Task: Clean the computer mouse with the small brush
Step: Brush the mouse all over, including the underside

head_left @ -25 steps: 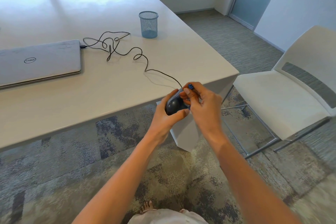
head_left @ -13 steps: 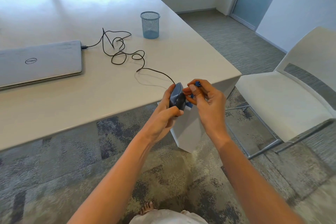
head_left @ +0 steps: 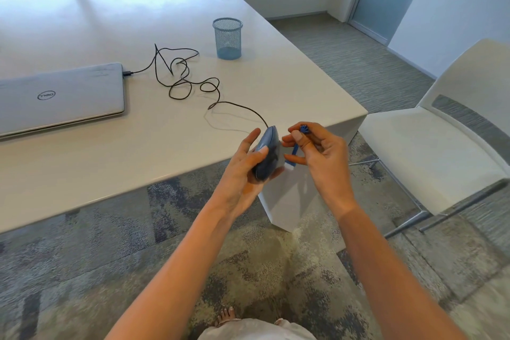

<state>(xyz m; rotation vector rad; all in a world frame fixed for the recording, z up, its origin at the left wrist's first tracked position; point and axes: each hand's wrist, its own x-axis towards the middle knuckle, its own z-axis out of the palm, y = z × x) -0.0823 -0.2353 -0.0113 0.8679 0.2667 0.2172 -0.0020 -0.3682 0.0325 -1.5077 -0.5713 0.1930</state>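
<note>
Tipped on edge since before, the mouse (head_left: 268,143) sits gripped in the left hand (head_left: 242,174), the right hand (head_left: 325,157) pinching the small brush (head_left: 294,150) beside it.

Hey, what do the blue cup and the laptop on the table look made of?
The cup looks like painted metal mesh: its wall is a fine see-through blue grid. The laptop looks like matte silver metal on its closed lid, perhaps aluminium, though painted plastic could look the same.

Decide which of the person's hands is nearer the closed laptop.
Left. The left hand, holding the computer mouse, is right of the laptop; the right hand, pinching the small brush, is farther right.
</note>
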